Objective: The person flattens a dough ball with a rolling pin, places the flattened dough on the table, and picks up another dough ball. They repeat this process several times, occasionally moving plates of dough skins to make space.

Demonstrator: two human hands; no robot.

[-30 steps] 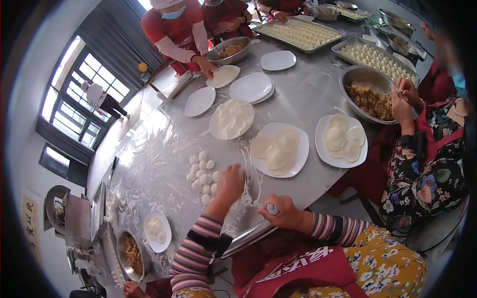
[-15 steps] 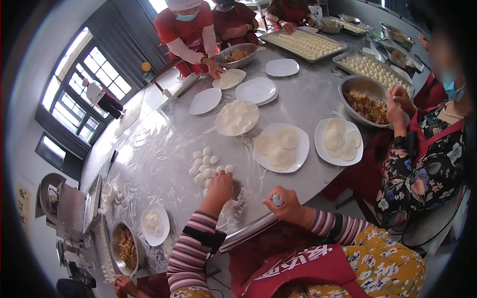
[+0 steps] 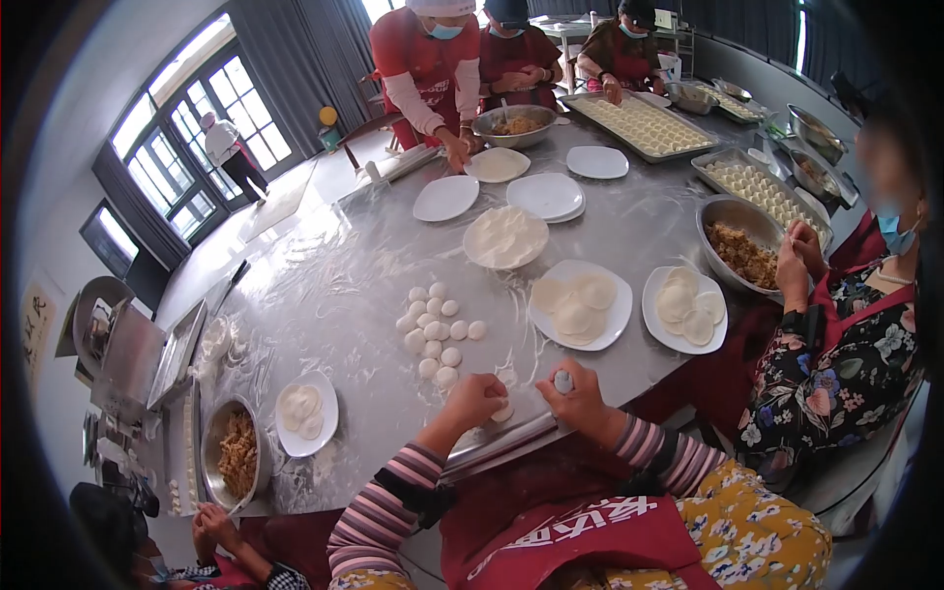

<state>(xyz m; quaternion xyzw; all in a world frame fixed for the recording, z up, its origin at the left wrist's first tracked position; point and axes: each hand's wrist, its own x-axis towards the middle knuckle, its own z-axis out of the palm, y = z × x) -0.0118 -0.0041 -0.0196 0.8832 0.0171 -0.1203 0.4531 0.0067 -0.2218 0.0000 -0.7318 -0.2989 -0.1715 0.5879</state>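
Observation:
Near the table's front edge, my left hand (image 3: 475, 397) is pinched on the rim of a small dough disc (image 3: 502, 409). To its right, my right hand (image 3: 580, 398) is wrapped round a rolling pin, whose rounded end (image 3: 562, 382) points toward the camera; the rest of the pin is hidden by the fingers. Several flattened dough pieces (image 3: 433, 331) lie in a cluster just beyond my left hand. A white plate (image 3: 620, 317) with rolled wrappers (image 3: 580, 313) stands beyond my right hand. Farther back is a bowl of flour (image 3: 505, 237).
Another wrapper plate (image 3: 654, 320) and a filling bowl (image 3: 710, 213) stand at the right, beside a seated person. A smaller plate (image 3: 329, 423) and another filling bowl (image 3: 258, 482) are at the left. Trays of dumplings (image 3: 639, 126) and several people are across the table.
My left hand has come back from the dough cluster toward the table edge, now with a dough disc. The view has shifted, and the red-clad person's hands are at a different spot by the far plate.

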